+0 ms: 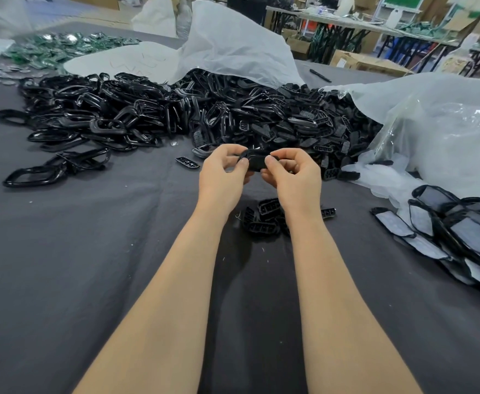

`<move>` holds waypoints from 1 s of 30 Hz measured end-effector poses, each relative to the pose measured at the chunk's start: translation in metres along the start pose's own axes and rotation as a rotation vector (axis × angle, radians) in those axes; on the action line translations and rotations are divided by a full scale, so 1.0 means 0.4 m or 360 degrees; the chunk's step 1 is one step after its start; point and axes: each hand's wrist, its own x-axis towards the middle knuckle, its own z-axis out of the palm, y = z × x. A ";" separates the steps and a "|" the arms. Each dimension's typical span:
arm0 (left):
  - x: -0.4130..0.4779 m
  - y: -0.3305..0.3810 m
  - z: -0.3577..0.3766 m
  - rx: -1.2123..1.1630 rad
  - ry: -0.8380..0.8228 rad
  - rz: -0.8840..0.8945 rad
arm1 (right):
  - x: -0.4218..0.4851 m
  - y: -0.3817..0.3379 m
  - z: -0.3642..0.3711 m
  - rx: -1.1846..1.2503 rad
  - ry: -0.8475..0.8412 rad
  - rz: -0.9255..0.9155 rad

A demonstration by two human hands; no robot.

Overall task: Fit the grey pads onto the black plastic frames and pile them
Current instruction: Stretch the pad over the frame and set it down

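Dark cloth covers the table (76,280). Over it, the left hand (223,173) and right hand (294,174) each pinch one end of a small black frame (255,162). It looks light and stiff, so hold its edges. Padded frames (460,226) pile up right of the grip.

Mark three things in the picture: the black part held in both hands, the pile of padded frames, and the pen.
held black part (255,164): head view, its visible middle.
pile of padded frames (472,231): head view, a grey pad near the top.
pen (320,75): head view, middle of its barrel.
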 end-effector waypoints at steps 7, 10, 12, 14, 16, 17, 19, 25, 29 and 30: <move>-0.003 0.001 0.002 -0.0130 -0.0070 -0.0027 | 0.002 0.014 -0.001 -0.0243 0.0082 -0.0042; -0.002 0.001 0.001 -0.0149 -0.0105 -0.0050 | 0.010 0.011 -0.003 0.0028 0.0019 0.0195; -0.003 0.002 0.000 -0.0157 -0.0127 -0.0049 | 0.012 0.007 -0.003 0.0099 -0.0020 0.0207; -0.004 0.001 0.001 -0.0085 -0.0131 -0.0037 | 0.011 0.006 -0.003 0.0090 -0.0031 0.0166; -0.004 -0.003 0.003 0.0122 -0.0084 -0.0003 | 0.011 0.009 -0.004 0.0071 -0.0040 0.0157; -0.003 -0.004 0.004 0.0218 -0.0040 0.0014 | 0.010 0.011 -0.004 0.0051 -0.0058 0.0165; -0.004 -0.004 0.004 0.0321 0.0036 0.0032 | 0.009 0.012 -0.005 -0.0041 -0.0105 0.0177; -0.012 -0.007 0.019 0.0432 0.0071 0.0106 | 0.018 0.017 -0.014 -0.0498 -0.0091 0.0112; -0.009 -0.012 0.025 0.0335 0.0069 0.0084 | 0.019 0.004 -0.026 -0.0459 -0.0164 0.0211; -0.007 -0.012 0.027 0.0308 0.0067 0.0063 | 0.019 0.000 -0.031 -0.0463 -0.0190 0.0208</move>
